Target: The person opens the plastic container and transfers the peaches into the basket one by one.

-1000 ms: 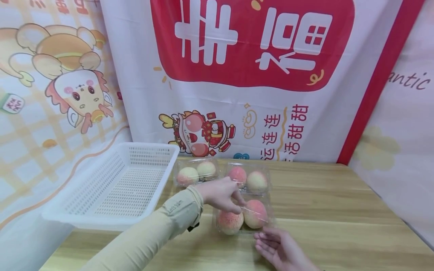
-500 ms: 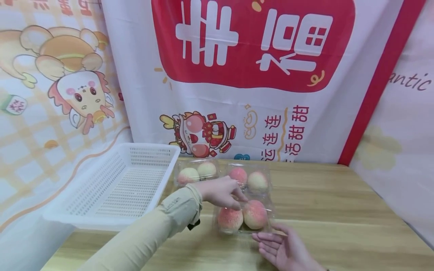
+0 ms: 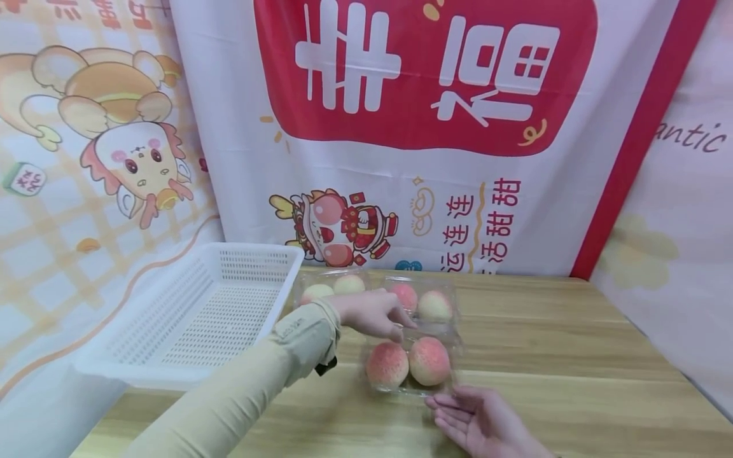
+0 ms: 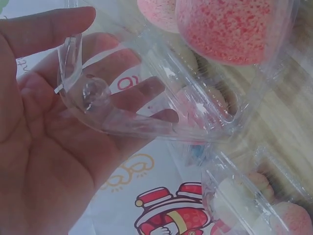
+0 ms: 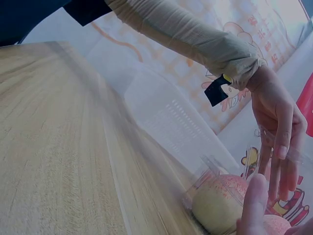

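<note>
Two pink-and-cream peaches (image 3: 429,361) sit side by side in a clear plastic clamshell box (image 3: 403,392) on the wooden table. My left hand (image 3: 372,315) is at the far side of this box. In the left wrist view, its thumb and fingers are on either side of the clear lid (image 4: 195,134), which stands raised; the fingers show through the plastic. My right hand (image 3: 487,416) lies at the box's front right corner, palm turned inward and fingers nearly straight, fingertips right at the edge. The right wrist view shows its thumb (image 5: 254,200) beside a peach (image 5: 220,200).
Behind stand two more clear boxes with peaches, one at the back left (image 3: 349,284) and one at the back right (image 3: 435,306). A white slotted basket (image 3: 137,375) is at the left. Printed cloth hangs (image 3: 366,165) along the table's back edge.
My left hand has moved back a little, lifting the lid away from the front peaches. My right hand has shifted slightly at the front corner of the box.
</note>
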Tool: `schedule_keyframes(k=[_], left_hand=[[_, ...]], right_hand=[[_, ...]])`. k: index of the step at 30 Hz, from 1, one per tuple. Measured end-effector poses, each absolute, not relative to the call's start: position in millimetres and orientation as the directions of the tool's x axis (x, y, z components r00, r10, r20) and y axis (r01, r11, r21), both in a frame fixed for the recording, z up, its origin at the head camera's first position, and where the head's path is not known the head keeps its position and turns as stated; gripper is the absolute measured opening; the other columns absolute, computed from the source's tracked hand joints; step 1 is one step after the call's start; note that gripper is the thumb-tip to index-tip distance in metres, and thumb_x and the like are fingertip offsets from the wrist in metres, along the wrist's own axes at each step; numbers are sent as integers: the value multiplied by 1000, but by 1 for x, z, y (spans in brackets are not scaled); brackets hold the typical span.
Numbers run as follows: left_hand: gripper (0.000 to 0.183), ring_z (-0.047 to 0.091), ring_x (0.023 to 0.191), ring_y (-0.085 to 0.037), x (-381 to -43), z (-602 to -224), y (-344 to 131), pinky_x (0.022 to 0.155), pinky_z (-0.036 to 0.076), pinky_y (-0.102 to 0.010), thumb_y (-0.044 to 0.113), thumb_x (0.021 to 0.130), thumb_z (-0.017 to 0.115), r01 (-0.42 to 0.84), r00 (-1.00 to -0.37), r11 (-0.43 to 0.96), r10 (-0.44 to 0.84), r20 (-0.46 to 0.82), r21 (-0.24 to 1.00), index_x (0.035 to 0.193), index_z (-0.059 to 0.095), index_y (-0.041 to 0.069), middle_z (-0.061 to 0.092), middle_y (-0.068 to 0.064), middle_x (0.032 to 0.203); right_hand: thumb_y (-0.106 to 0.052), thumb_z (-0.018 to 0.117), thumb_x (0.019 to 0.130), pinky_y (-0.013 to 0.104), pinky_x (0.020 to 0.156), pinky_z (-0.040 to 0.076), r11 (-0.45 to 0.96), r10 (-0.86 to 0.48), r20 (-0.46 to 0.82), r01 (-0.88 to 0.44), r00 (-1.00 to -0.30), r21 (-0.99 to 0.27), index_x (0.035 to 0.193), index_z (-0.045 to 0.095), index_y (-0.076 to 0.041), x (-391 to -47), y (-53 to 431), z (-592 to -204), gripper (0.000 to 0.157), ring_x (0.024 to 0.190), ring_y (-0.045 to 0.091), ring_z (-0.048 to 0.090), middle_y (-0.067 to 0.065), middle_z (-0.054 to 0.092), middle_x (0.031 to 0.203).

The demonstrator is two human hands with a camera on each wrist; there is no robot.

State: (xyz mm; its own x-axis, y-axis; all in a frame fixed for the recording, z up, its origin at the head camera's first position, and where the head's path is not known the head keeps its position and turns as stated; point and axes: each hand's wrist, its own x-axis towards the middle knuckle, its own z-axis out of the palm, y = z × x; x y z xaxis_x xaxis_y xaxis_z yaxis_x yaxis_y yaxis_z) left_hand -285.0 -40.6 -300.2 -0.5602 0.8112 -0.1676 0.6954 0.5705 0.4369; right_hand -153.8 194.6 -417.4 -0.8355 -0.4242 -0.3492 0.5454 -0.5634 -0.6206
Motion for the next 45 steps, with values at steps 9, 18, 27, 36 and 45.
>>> schedule_keyframes(k=[9, 18, 27, 36, 45], left_hand=[[40, 60, 106, -10, -290, -289, -41, 91, 49, -29, 23, 87, 72, 658, -574, 601, 791, -214, 454, 126, 68, 17, 67, 7, 118], [19, 63, 78, -7, -296, -270, -48, 73, 53, -26, 26, 95, 66, 718, -576, 567, 810, -114, 402, 110, 74, 17, 71, 8, 93], [28, 64, 91, -9, -294, -274, -45, 82, 53, -26, 21, 97, 63, 717, -690, 650, 714, 121, 251, 124, 68, 13, 69, 1, 111], [61, 35, 138, -26, -278, -286, -46, 112, 31, -41, 23, 91, 69, 723, -665, 679, 631, 400, 130, 145, 45, 9, 39, -10, 151], [54, 49, 125, -17, -244, -314, -60, 105, 39, -31, 19, 85, 78, 836, -549, 440, 644, 533, 329, 133, 56, 6, 55, -7, 135]], right_hand=[[-3, 52, 96, 31, 91, 52, -556, -243, -376, 446, -894, -702, 110, 48, 7, -152, 193, -419, 17, 89, 22, 62, 17, 61, 99], [-4, 53, 95, 27, 87, 50, -516, -252, -380, 456, -890, -725, 110, 51, 6, -153, 194, -421, 18, 89, 21, 60, 15, 63, 99], [-7, 55, 96, 22, 81, 49, -481, -276, -396, 482, -876, -732, 103, 60, 1, -152, 195, -421, 12, 85, 15, 60, 10, 68, 97], [-7, 54, 96, 21, 79, 48, -479, -267, -410, 490, -872, -729, 100, 63, -1, -152, 196, -421, 11, 84, 14, 61, 9, 69, 95], [-7, 54, 96, 21, 79, 48, -485, -250, -421, 489, -872, -725, 106, 59, 3, -152, 193, -420, 14, 84, 13, 61, 10, 68, 96]])
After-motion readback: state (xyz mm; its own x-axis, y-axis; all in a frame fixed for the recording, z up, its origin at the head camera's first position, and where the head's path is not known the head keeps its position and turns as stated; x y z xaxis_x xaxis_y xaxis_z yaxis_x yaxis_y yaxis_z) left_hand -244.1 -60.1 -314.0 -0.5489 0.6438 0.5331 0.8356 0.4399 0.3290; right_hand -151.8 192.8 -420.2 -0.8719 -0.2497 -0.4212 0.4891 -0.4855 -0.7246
